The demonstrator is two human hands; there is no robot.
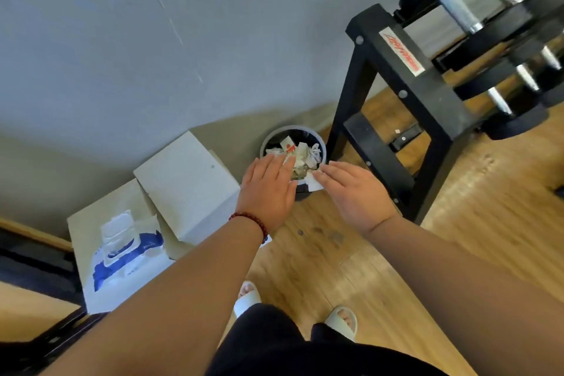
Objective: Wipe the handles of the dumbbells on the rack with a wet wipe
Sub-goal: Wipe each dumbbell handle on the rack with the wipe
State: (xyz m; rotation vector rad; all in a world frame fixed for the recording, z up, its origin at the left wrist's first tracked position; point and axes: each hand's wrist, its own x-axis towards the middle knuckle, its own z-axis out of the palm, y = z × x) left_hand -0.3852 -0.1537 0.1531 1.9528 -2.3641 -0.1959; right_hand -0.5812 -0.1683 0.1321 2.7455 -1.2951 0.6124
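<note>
Head view: wooden floor (pixel 488 207), grey wall (pixel 152 40), bin (pixel 274 135) beside rack (pixel 427 94).

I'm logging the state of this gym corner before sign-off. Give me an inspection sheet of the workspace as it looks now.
Surface: light wooden plank floor, a few dark spots near the bin.
Job's things: black metal dumbbell rack holds black dumbbells with chrome handles; blue-and-white wet wipe pack, lid open, lies on a flat pale cardboard box.
Clutter: small round grey bin brimming with crumpled paper; white box beside it.
Hands: left hand, fingers straight, over the bin; right hand, straight fingers touch a white wipe at the bin's rim.
Cables: nothing seen.
Surroundings: grey wall behind.
</note>
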